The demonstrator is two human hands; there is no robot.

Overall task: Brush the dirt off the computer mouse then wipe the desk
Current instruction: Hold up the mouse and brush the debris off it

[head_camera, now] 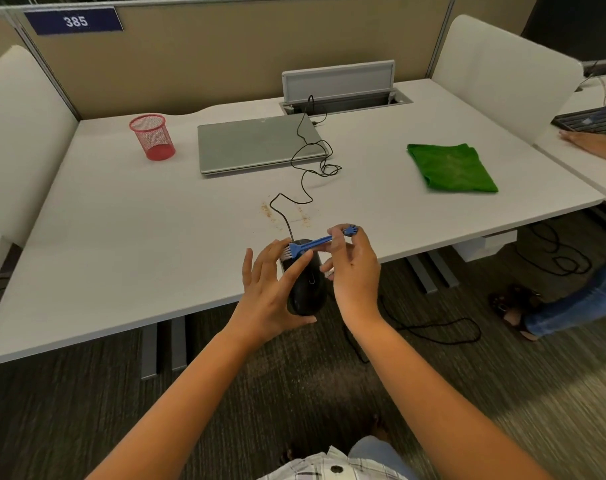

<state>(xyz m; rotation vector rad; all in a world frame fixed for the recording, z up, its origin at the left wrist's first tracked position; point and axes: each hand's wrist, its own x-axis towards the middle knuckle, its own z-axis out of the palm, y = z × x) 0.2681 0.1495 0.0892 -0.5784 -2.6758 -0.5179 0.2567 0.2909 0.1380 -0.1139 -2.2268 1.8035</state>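
My left hand [270, 292] holds a black wired computer mouse [308, 289] lifted at the desk's front edge, thumb under its near end and fingers along its left side. My right hand [355, 268] pinches the handle of a small blue brush [312, 244]; its white bristles touch the mouse's far end. Brown crumbs of dirt [303, 216] lie on the white desk [121, 237] just beyond the mouse. A folded green cloth [450, 168] lies at the right of the desk.
The mouse cable [308, 161] curls back across a closed grey laptop [256, 143] into an open cable hatch [343, 98]. A red mesh cup [152, 136] stands at the back left. Another person's hand [589, 142] rests on the neighbouring desk at the right.
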